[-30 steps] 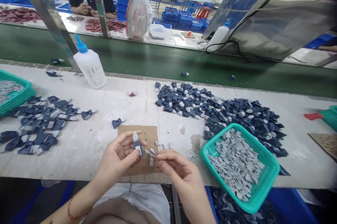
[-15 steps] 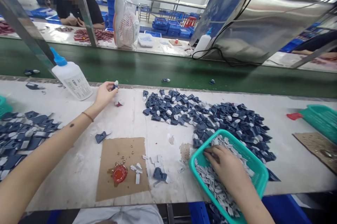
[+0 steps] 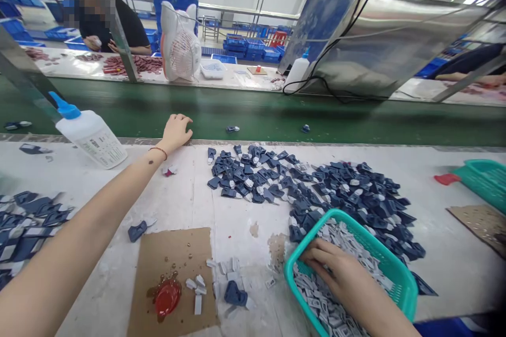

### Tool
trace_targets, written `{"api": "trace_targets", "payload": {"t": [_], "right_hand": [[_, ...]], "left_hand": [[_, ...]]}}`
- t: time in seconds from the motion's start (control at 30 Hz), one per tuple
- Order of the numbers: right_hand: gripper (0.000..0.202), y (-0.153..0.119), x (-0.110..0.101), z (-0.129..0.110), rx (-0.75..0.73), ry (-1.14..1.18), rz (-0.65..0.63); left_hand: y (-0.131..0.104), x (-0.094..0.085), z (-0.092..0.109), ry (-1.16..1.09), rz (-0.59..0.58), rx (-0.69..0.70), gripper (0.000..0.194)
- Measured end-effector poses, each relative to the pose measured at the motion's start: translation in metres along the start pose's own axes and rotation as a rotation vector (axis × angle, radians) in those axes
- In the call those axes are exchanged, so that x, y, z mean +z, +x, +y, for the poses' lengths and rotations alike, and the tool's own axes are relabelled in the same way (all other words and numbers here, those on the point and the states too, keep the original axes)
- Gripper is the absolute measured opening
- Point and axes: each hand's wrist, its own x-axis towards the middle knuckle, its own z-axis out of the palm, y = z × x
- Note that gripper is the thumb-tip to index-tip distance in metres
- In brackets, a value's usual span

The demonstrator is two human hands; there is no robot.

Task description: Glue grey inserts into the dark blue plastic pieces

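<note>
My left hand (image 3: 177, 130) reaches over the near edge of the green conveyor belt (image 3: 253, 107), palm down with its fingers apart. No part shows in it, though its underside is hidden. My right hand (image 3: 330, 266) is inside a green plastic basket (image 3: 409, 300) filled with small light-grey plastic pieces (image 3: 343, 234). Its fingers are bent together near the basket's left wall, and their tips are hidden. Beside the basket spreads a heap of navy plastic parts (image 3: 340, 184), many with whitish pieces on them. One navy part (image 3: 235, 294) lies between basket and cardboard.
A cardboard sheet (image 3: 190, 252) carries a red cap (image 3: 167, 297) wet with liquid and several loose grey pieces. A white bottle (image 3: 95, 139) leans at left. More navy parts (image 3: 31, 226) lie at far left. Across the belt sits another person (image 3: 130, 26).
My left hand has moved forward to the belt and spread its fingers; the navy part it held is out of sight. My right hand stays in the basket. The view has shifted slightly.
</note>
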Motion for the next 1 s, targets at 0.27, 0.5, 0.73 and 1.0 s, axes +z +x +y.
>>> {"api": "trace_targets", "payload": {"t": [0.27, 0.5, 0.73, 1.0], "right_hand": [[0.027, -0.012, 0.002, 0.002, 0.077, 0.054, 0.172], [0.025, -0.016, 0.011, -0.003, 0.095, -0.020, 0.152], [0.032, -0.020, 0.013, 0.003, -0.003, -0.024, 0.134], [0.030, -0.023, 0.021, -0.009, 0.203, -0.100, 0.269]], "left_hand": [[0.029, 0.040, 0.066, -0.028, -0.112, 0.211, 0.038], [0.032, 0.049, 0.072, -0.138, -0.166, 0.110, 0.032], [-0.005, 0.010, 0.060, -0.538, -0.099, -0.133, 0.027], [-0.104, -0.054, 0.059, -1.063, -0.143, -0.367, 0.033]]}}
